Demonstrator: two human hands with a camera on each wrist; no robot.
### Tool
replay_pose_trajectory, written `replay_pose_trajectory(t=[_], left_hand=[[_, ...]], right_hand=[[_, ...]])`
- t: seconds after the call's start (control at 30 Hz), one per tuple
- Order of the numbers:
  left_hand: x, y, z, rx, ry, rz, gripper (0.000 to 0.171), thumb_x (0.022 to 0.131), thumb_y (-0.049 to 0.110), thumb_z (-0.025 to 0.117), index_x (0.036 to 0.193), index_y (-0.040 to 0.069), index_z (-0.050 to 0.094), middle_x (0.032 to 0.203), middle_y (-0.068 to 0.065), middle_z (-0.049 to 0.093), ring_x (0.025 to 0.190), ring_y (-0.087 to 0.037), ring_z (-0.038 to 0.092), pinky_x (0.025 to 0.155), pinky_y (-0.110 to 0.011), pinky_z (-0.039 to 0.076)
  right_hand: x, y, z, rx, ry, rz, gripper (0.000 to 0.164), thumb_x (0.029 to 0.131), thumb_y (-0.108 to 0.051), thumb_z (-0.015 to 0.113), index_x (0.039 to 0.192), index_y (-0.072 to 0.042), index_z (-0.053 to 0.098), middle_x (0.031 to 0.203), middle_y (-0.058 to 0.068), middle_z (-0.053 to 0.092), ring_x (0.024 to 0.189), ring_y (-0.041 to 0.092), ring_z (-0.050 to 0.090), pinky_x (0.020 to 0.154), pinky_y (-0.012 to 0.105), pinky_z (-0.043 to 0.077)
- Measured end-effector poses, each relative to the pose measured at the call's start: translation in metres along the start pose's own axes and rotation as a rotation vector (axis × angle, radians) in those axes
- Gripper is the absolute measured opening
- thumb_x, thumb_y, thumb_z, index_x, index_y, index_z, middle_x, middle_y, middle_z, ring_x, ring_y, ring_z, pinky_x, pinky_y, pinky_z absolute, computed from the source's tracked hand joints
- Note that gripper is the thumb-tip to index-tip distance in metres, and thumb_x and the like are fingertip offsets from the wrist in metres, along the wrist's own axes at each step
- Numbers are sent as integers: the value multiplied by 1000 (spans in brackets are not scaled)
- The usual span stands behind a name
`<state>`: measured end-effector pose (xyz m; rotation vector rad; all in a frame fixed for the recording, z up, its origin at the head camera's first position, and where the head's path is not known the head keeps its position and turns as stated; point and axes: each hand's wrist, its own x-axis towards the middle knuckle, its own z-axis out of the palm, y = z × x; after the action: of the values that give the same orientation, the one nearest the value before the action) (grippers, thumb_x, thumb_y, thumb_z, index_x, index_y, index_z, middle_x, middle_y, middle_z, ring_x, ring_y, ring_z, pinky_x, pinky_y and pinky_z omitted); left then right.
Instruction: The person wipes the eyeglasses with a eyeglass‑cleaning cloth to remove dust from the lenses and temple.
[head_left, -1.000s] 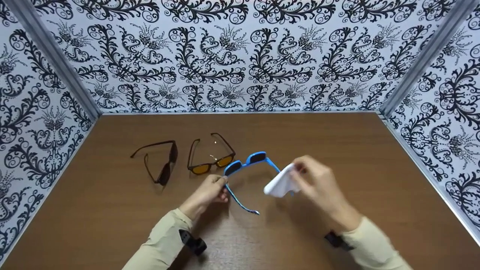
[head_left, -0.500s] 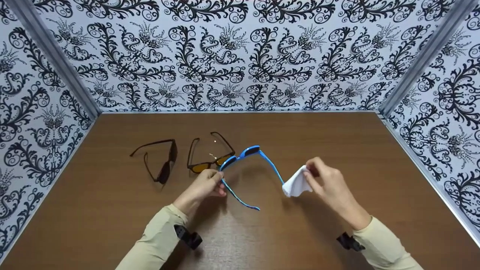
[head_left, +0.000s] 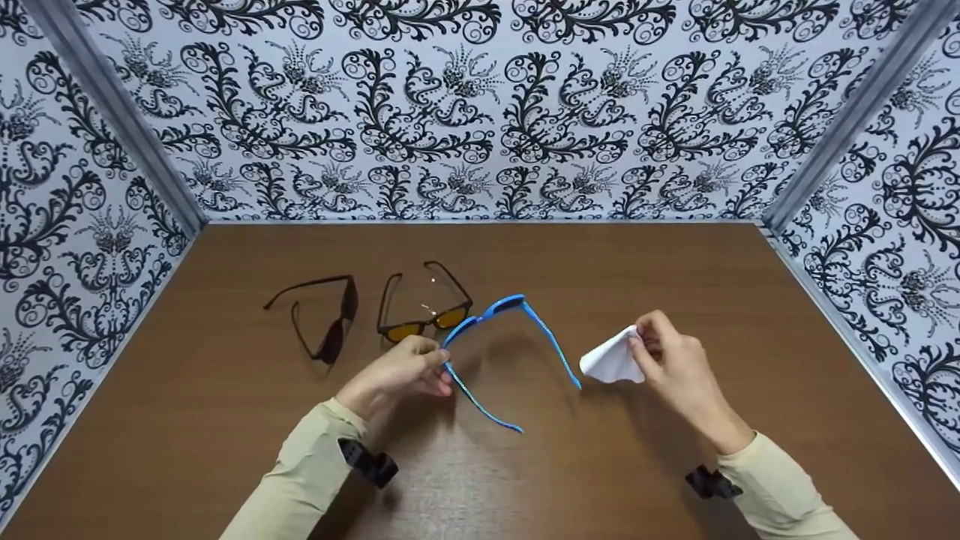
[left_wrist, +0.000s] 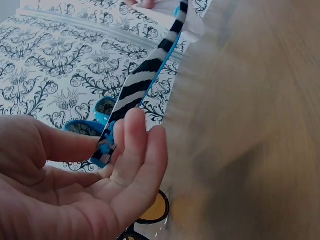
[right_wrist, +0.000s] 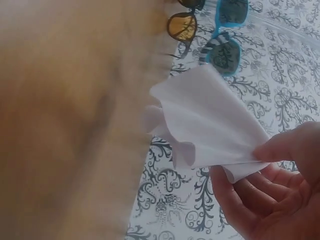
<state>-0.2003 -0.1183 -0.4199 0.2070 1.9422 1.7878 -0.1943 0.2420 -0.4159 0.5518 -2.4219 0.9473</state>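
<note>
My left hand (head_left: 401, 371) pinches a pair of blue sunglasses (head_left: 501, 306) near the hinge of one temple, with both temples unfolded. In the left wrist view that temple (left_wrist: 145, 75) shows black and white zebra stripes, and the thumb and fingertips meet at its hinge end. My right hand (head_left: 682, 367) pinches a white cloth (head_left: 613, 358) by one corner between thumb and fingers. The cloth (right_wrist: 210, 110) hangs folded and loose in the right wrist view. Its near edge is right by the far temple's tip in the head view, with a small gap between.
Amber-lensed glasses (head_left: 405, 331) lie unfolded on the brown table (head_left: 675, 270) just behind my left hand. Dark sunglasses (head_left: 343, 315) lie farther left, also unfolded. Patterned panels (head_left: 480, 112) wall off the back and both sides.
My right hand has moved right with the cloth, which slid along the far temple and came off its tip. My left hand has shifted slightly left, and the sunglasses have tilted.
</note>
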Motion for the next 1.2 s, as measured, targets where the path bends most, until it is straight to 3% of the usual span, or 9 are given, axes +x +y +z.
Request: replay_pose_trajectory(t=[0.13,0.27,0.4,0.53,0.87,1.07,1.2], left_hand=[[0,3,1,9,-53,10,19,100,3,43,95,-11,54,75,-12,61,63,-16,65,76,-40,57],[3,5,4,-6,-79,-1,20,100,4,44,98,-14,53,76,-13,62,64,-17,66,78,-42,56],[4,5,5,-14,-92,-24,18,99,4,45,97,-12,53,75,-13,62,64,-17,66,78,-43,56],[4,4,5,-17,-112,-27,18,98,4,46,96,-12,54,74,-12,63,64,-18,67,78,-44,56],[4,3,11,-15,-188,-20,14,97,2,47,87,-2,55,71,-11,62,62,-18,66,75,-41,57],[3,2,19,-9,-219,-29,14,98,1,46,87,-3,54,70,-10,60,61,-17,65,76,-42,57],[3,2,23,27,-239,-21,15,98,1,45,89,-5,55,70,-10,61,61,-17,64,76,-44,56]], right_hand=[[-5,-2,9,18,-29,-34,17,83,10,66,90,0,55,80,8,68,73,19,68,60,29,56],[-12,-10,19,138,-130,-52,17,83,12,64,90,-1,55,82,7,69,73,18,69,62,25,56],[-16,-17,24,257,-218,24,16,85,11,62,90,-2,54,83,7,68,71,19,68,63,26,56],[-13,-17,27,270,-247,89,14,87,8,62,91,-2,54,83,7,66,73,19,68,65,26,56],[8,-12,37,291,-249,149,11,88,7,62,91,1,54,86,11,66,77,21,67,68,27,56],[20,-13,44,324,-201,262,10,88,8,62,93,3,55,88,13,66,80,24,66,69,24,54],[24,-14,45,313,-164,277,11,87,7,62,93,2,55,89,13,66,83,24,66,72,25,54]])
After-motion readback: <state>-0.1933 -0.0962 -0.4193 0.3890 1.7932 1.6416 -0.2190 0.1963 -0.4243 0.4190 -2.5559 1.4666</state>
